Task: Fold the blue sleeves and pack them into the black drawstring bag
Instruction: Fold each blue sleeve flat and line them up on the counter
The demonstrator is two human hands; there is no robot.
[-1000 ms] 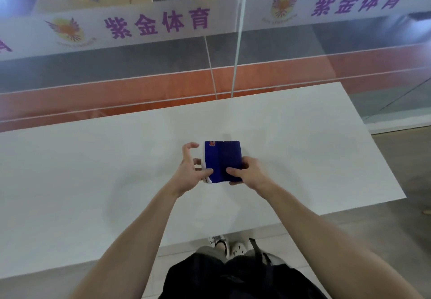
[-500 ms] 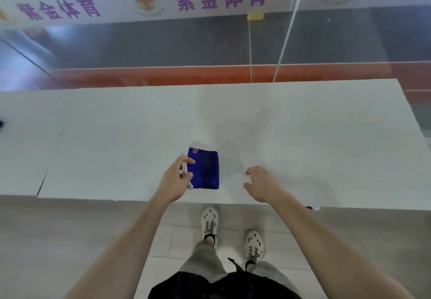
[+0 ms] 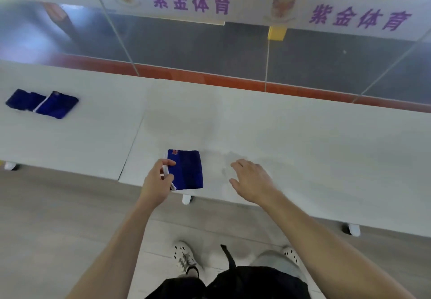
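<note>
– While the left hand (image 3: 158, 182) pinches it, where exactly is the folded blue sleeve (image 3: 186, 170)?
– At the near edge of the white bench (image 3: 303, 147), a little left of the middle. Thumb and fingers (image 3: 168, 162) are curled onto its left side, where a white band runs. Whether the cloth lies flat on the bench or hangs just above it, I cannot tell.
– Any label on it?
– A small red mark (image 3: 174, 151) at its far left corner, too blurred to read.
– And the right hand (image 3: 254, 179)?
– Apart from the sleeve, to its right, palm down above the bench, fingers loosely spread and holding nothing.
– Other sleeves?
– Two, well apart from the hands, at the far left of the bench. A second blue sleeve (image 3: 58, 105) has a white band along its left edge, and a third blue sleeve (image 3: 19, 100) touches it on that side. Both lie flat.
– What writing can be read?
– A pale banner (image 3: 251, 4) runs across the glass behind the bench. Purple characters read 紫金体育, repeated along it, each group with a faded emblem (image 3: 282, 9) to its left. Any small print on the emblem is illegible.
– The black bag?
– Black fabric (image 3: 245, 282) with a strap (image 3: 227, 254) shows at the person's waist, at the bottom edge. I cannot tell whether that is the drawstring bag.
</note>
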